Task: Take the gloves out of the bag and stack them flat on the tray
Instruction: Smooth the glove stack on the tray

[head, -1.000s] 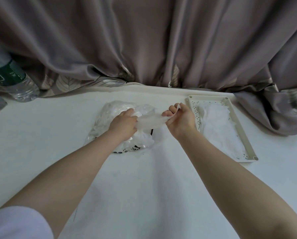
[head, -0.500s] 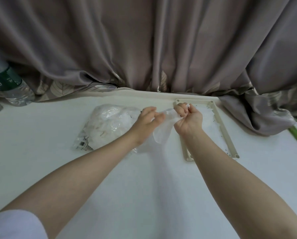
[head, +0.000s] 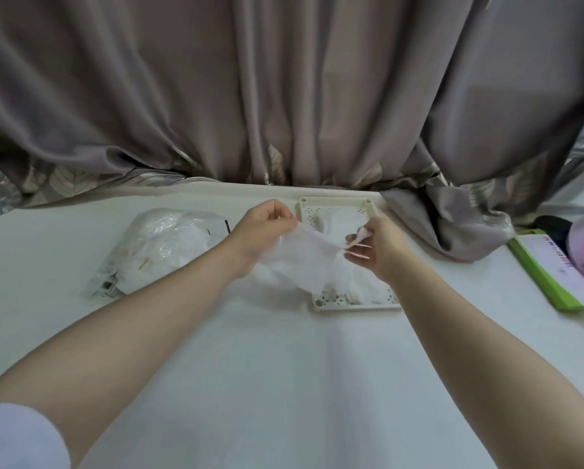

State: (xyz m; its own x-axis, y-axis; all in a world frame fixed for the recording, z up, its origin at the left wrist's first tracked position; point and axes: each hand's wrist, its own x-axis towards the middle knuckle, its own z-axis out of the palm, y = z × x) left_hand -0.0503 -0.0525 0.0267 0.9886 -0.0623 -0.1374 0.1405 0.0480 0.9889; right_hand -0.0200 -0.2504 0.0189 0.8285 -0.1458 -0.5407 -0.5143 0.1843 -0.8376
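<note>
- While stretched between both hands, thin translucent glove (head: pixel 309 257) hangs above near-left corner of tray (head: pixel 353 304), well clear of table (head: pixel 284 384).
- Left hand (head: pixel 263 228) pinching one edge with curled fingers; right hand (head: pixel 377 247) pinching opposite edge between thumb and forefinger, other fingers spread loose.
- Bag (head: pixel 162 245) lying left of tray, bulging with more gloves.
- Pile of gloves (head: pixel 360 286) already resting in tray.
- Likely near weightless, limp, clingy film: prone to crumple, fold over or drift on release.
- Best held by two opposite edges, kept taut, lowered flat onto pile before letting go.
</note>
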